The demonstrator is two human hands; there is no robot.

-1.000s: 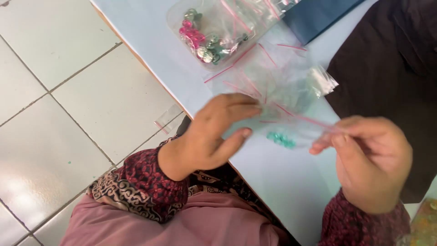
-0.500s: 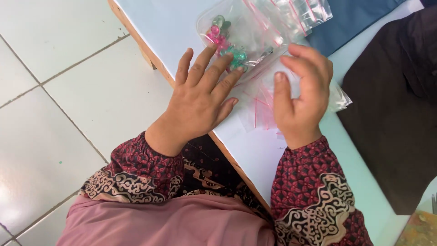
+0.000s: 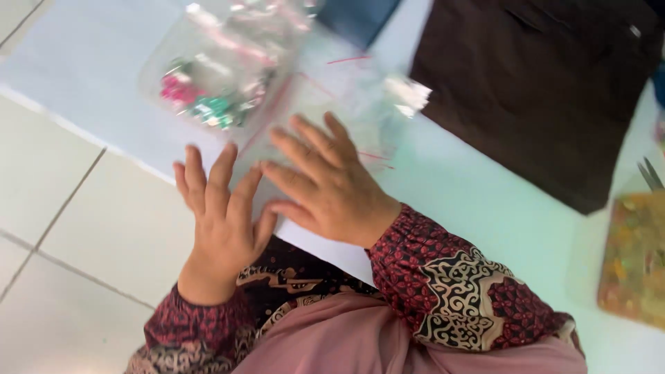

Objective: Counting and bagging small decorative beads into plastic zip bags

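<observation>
On the pale table (image 3: 485, 208) above a white tiled floor (image 3: 83, 235), both hands lie flat with open grip: left hand (image 3: 223, 211) at the edge, right hand (image 3: 325, 183) on clear bags (image 3: 325, 104). A bead bag (image 3: 208, 83) lies just beyond, a brown cloth (image 3: 540, 90) to the right.

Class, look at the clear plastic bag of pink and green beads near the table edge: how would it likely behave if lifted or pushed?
The clear plastic bag looks thin and wrinkled, so it would probably flop and sag. Its beads sit clumped and would likely shift. On the smooth table it may slide easily.
</observation>
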